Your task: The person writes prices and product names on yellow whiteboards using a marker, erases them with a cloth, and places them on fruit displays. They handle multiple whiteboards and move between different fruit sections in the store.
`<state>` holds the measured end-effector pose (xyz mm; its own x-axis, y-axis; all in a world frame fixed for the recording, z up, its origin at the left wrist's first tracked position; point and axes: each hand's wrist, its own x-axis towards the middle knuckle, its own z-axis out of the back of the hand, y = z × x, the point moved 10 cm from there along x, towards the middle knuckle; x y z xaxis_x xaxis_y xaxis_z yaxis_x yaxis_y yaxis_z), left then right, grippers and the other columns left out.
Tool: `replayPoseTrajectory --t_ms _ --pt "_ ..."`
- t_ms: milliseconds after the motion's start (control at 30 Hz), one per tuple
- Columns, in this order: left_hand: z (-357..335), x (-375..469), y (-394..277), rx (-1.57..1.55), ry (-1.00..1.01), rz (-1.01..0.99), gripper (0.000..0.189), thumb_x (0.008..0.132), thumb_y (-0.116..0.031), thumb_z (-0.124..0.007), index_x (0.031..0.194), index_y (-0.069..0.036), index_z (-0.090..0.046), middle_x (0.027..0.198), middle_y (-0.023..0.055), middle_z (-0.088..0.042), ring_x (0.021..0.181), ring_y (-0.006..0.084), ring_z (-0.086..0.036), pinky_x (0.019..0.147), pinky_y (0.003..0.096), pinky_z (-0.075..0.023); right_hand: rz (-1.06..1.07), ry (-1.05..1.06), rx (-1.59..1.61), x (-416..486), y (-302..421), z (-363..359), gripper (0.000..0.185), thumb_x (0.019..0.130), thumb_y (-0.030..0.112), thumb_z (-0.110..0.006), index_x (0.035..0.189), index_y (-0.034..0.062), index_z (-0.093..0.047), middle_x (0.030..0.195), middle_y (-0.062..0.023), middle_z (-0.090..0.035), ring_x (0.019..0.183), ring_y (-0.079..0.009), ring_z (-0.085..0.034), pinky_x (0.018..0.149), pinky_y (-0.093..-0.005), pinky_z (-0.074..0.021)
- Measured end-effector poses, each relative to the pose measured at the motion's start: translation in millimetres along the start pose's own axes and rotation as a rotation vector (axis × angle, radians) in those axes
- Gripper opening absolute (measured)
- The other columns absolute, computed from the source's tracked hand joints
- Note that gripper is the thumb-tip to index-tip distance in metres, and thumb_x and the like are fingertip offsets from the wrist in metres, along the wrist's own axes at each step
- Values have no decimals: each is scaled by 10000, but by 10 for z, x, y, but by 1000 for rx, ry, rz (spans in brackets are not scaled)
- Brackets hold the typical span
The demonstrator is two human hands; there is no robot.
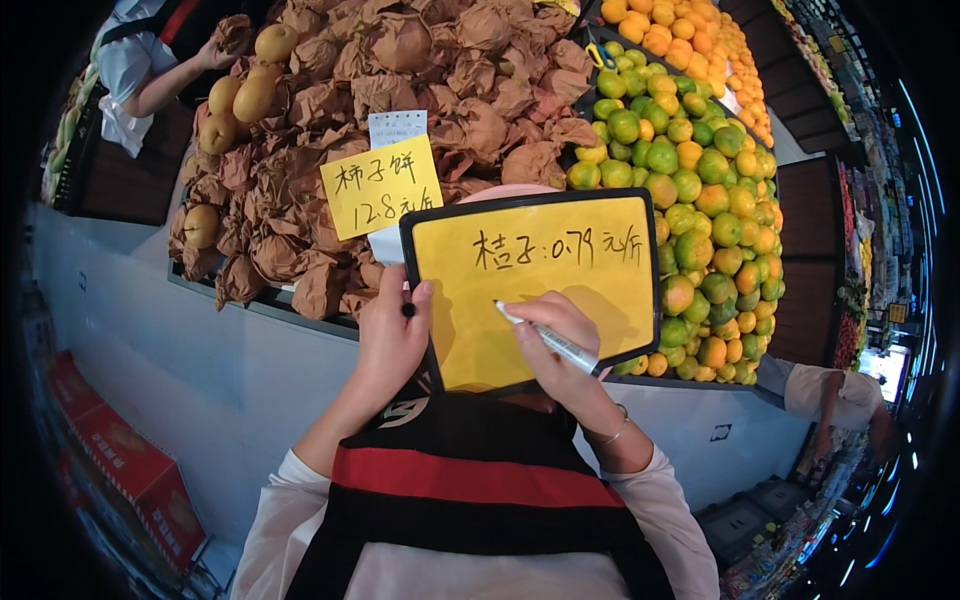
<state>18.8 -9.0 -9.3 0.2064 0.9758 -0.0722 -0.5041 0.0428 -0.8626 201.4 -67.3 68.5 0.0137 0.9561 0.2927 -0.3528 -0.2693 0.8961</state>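
Observation:
My left hand point(394, 330) grips the left edge of a black-framed yellow sign board point(540, 352), with a small black marker cap point(408, 309) between thumb and fingers. A white-barrelled marker pen point(559, 343) is held in my right hand point(555, 337), its dark tip at the board's middle, below a line of black handwriting with a price. Whether the tip touches the board I cannot tell. Just beyond the board's upper left corner, a yellow handwritten paper card point(382, 180) stands among the paper-wrapped fruit, overlapping a white printed slip point(397, 126).
Brown paper-wrapped fruit point(405, 45) and bare pears point(255, 97) fill the display ahead. Green-orange citrus point(694, 247) lies to the right, with scissors point(601, 56) at its far edge and oranges point(679, 30) beyond. A co-worker's hand point(217, 52) holds something at upper left; another person point(840, 397) is at right.

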Motion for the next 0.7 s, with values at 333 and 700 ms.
replayPoseTrajectory --t_ms 333,700 --pt "-64 26 -74 45 -4 -64 292 978 -218 -606 1142 12 -535 726 161 -660 608 352 -648 540 423 -485 -197 30 -13 -337 -252 12 203 847 -29 -686 1036 -28 -611 921 -109 -663 777 -147 -643 733 -257 -519" --pt "-120 32 -84 200 -35 -128 310 971 -235 -615 1110 21 -507 602 148 -594 514 364 -606 473 454 -441 -37 -15 -143 -312 -56 -74 173 801 -12 -719 938 2 -614 798 -115 -664 666 -254 -652 615 -329 -504"
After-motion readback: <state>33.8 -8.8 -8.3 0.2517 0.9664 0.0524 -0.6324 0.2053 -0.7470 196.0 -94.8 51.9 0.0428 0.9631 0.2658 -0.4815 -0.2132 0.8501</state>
